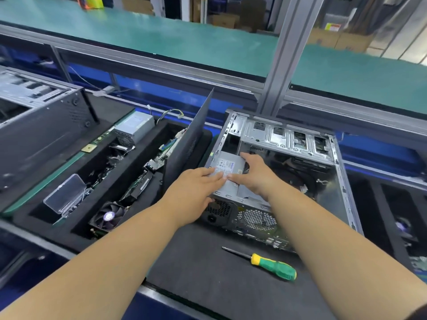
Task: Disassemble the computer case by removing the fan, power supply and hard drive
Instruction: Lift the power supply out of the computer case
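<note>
Power supply [227, 172]: seated in the near-left corner of the computer case [332, 162], long axis running away from the person.
Left hand [194, 192]: flat on top, fingers together.
Right hand [255, 175]: fingers spread over the far edge.
Pull: likely up and toward the person.

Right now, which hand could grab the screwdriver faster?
The right hand, probably. The screwdriver lies on the mat below the right forearm, while the left hand rests further over, on the power supply.
</note>
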Demonstrator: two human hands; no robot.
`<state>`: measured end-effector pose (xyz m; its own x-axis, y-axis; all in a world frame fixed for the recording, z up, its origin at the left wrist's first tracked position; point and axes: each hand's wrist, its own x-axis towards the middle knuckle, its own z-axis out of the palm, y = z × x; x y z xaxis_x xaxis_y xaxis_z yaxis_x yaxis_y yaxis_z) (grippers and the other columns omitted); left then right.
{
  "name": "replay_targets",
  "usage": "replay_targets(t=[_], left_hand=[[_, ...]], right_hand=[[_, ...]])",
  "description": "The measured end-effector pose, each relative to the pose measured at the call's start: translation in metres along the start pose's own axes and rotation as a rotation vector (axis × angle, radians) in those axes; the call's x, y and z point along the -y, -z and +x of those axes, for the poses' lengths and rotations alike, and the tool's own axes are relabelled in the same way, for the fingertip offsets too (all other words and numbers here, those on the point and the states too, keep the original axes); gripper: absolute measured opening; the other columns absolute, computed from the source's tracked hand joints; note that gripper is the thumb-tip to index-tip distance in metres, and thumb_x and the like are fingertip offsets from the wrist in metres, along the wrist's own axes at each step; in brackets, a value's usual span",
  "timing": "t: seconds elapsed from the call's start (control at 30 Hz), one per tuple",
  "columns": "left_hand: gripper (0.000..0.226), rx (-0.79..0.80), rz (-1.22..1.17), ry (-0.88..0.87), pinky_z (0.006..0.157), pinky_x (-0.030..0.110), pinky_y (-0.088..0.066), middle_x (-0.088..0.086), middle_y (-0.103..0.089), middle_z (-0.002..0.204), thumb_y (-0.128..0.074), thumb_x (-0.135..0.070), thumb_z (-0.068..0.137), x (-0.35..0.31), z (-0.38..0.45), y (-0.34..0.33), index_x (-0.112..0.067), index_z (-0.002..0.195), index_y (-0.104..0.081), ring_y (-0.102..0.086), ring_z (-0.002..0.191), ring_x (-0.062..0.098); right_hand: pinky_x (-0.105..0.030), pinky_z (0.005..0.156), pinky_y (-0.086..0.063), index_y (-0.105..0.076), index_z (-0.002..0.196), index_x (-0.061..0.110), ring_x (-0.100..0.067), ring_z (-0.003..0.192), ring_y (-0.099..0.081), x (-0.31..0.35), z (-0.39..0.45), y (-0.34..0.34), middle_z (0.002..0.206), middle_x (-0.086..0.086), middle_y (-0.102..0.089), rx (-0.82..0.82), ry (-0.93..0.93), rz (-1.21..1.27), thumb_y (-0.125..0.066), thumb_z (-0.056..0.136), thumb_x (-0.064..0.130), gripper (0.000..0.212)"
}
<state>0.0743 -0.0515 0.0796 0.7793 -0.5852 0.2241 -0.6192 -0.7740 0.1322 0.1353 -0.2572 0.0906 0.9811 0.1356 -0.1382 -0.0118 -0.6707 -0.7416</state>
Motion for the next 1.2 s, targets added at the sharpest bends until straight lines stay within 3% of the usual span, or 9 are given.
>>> replay_targets(t=[0.17, 0.27, 0.4, 0.47, 0.57, 0.77, 0.93, 1.07, 1.2], left_hand=[[0.068, 0.022, 0.005, 0.043, 0.109, 0.045, -0.035, -0.002, -0.039, 0.152, -0.064, -0.009, 0.083, 0.000, 0.001, -0.005, -0.015, 0.146, -0.042, -0.036, 0.139, 0.024], [0.079, 0.089, 0.063, 0.060, 0.115, 0.038, -0.020, -0.012, -0.025, 0.158, -0.064, -0.045, 0.084, 0.005, 0.007, -0.002, -0.026, 0.152, -0.028, -0.026, 0.141, 0.015], [0.093, 0.106, 0.065, 0.065, 0.113, 0.032, -0.005, -0.014, -0.031, 0.155, -0.041, -0.082, 0.073, 0.004, 0.016, 0.011, -0.030, 0.150, -0.033, -0.025, 0.136, 0.011], [0.093, 0.123, 0.052, 0.071, 0.110, 0.028, 0.001, -0.014, -0.031, 0.155, -0.036, -0.083, 0.073, 0.003, 0.017, 0.014, -0.031, 0.150, -0.032, -0.023, 0.136, 0.010], [0.092, 0.153, 0.049, 0.094, 0.111, 0.031, 0.005, -0.015, -0.027, 0.157, -0.041, -0.083, 0.074, 0.000, 0.016, 0.015, -0.034, 0.151, -0.029, -0.016, 0.140, 0.013], [0.094, 0.198, 0.012, 0.118, 0.113, 0.037, 0.015, -0.018, -0.024, 0.157, -0.046, -0.082, 0.073, -0.001, 0.016, 0.014, -0.035, 0.151, -0.025, -0.002, 0.147, 0.011], [0.089, 0.171, -0.040, 0.138, 0.114, 0.035, 0.014, -0.019, -0.023, 0.157, -0.047, -0.080, 0.075, 0.003, 0.015, 0.012, -0.036, 0.150, -0.029, -0.004, 0.146, 0.006], [0.084, 0.171, -0.033, 0.130, 0.114, 0.035, 0.013, -0.019, -0.028, 0.155, -0.045, -0.082, 0.076, 0.005, 0.020, 0.016, -0.037, 0.147, -0.036, -0.012, 0.146, 0.009], [0.077, 0.127, -0.088, 0.139, 0.116, 0.031, 0.006, -0.017, -0.035, 0.152, -0.051, -0.076, 0.079, 0.005, 0.023, 0.019, -0.036, 0.144, -0.042, -0.021, 0.143, 0.010]], right_hand=[[-0.027, 0.103, -0.036, -0.036, 0.151, 0.014, -0.011, 0.121, -0.042, -0.003, 0.007, 0.001, 0.145, -0.004, -0.036, -0.001, 0.033, 0.051, -0.083, 0.079, 0.031, 0.087], [-0.023, 0.095, -0.031, -0.037, 0.150, 0.014, -0.008, 0.116, -0.037, -0.002, 0.012, 0.005, 0.146, -0.004, -0.035, -0.012, 0.039, 0.073, -0.081, 0.081, 0.028, 0.083], [-0.024, 0.097, -0.032, -0.036, 0.151, 0.014, -0.010, 0.120, -0.038, -0.002, 0.012, 0.006, 0.147, -0.005, -0.034, -0.007, 0.055, 0.073, -0.078, 0.084, 0.029, 0.081], [-0.029, 0.105, -0.033, -0.032, 0.154, 0.016, -0.018, 0.132, -0.037, -0.004, 0.011, 0.005, 0.150, -0.005, -0.031, 0.004, 0.059, 0.011, -0.074, 0.087, 0.034, 0.081], [-0.039, 0.118, -0.019, -0.025, 0.157, 0.019, -0.024, 0.146, -0.015, 0.000, 0.010, 0.009, 0.159, 0.000, -0.019, 0.013, 0.096, -0.242, -0.067, 0.091, 0.041, 0.081], [-0.041, 0.121, -0.005, -0.009, 0.159, 0.016, -0.021, 0.152, 0.005, 0.016, 0.012, 0.018, 0.167, 0.002, 0.002, 0.280, 0.172, -0.481, -0.070, 0.083, 0.051, 0.104], [-0.044, 0.122, 0.002, 0.005, 0.159, 0.021, -0.017, 0.150, 0.020, 0.010, 0.012, 0.012, 0.164, 0.005, 0.022, 0.356, 0.155, -0.452, -0.070, 0.078, 0.064, 0.119], [-0.043, 0.121, 0.002, 0.006, 0.159, 0.022, -0.015, 0.150, 0.021, 0.004, 0.015, 0.009, 0.164, 0.007, 0.020, 0.341, 0.181, -0.470, -0.070, 0.076, 0.067, 0.121], [-0.038, 0.122, -0.006, -0.004, 0.160, 0.019, -0.013, 0.150, 0.008, -0.001, 0.015, 0.008, 0.165, 0.005, 0.004, 0.240, 0.251, -0.467, -0.073, 0.072, 0.067, 0.121]])
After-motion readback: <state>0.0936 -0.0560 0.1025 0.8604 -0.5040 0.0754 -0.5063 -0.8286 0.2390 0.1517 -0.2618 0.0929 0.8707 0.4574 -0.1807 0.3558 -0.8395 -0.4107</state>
